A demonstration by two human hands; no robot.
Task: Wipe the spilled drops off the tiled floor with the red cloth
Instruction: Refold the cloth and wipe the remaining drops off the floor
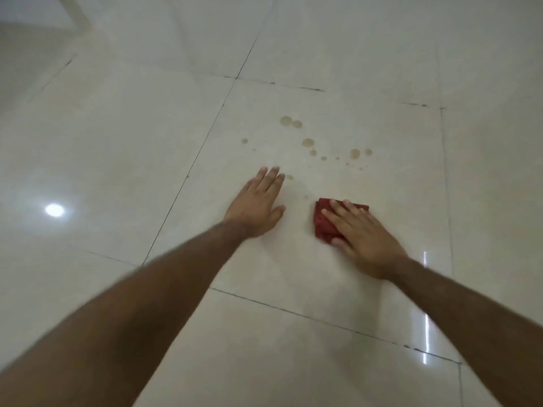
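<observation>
From the head view, both arms reach forward and down to the tiled floor [117, 142]. The left hand [258, 207] lies flat, palm down, fingers straight and together, holding nothing. The right hand [361, 236] presses flat on the red cloth [323, 221], fingers spread and straight across it, thumb at its near edge. The cloth is bunched under the fingers, its long axis running from beside the thumb away toward the fingertips. The spilled drops [308, 142] lie scattered beyond both hands, one just beside the left fingertips.

red cloth [324, 223], tan drops [308, 142], cream tiles [323, 274]
</observation>
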